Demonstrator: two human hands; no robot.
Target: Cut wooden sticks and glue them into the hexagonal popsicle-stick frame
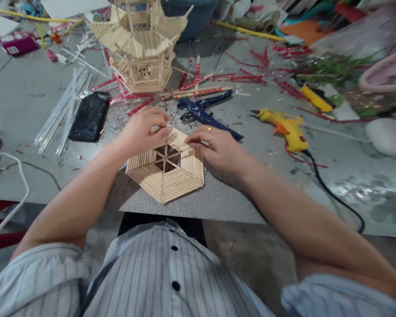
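Observation:
A hexagonal panel of thin wooden sticks [165,187] lies near the table's front edge, with spokes crossing its open centre. My left hand [148,127] is over the panel's far left side, thumb and fingers drawn together. At the far right side is my right hand [218,147], its thumb and fingertips pinched at the panel's upper edge. Whatever either pinch holds is too small or hidden to make out. Just beyond the right hand rests a dark blue hand cutter [204,114]. A wooden stick pagoda model [143,48] stands behind the panel.
To the right lies a yellow glue gun [287,127] with a black cord. A black phone [89,116] and clear glue sticks [62,110] are on the left. Red wrapper scraps [251,77] litter the table's middle. A pink basket [387,79] stands at far right.

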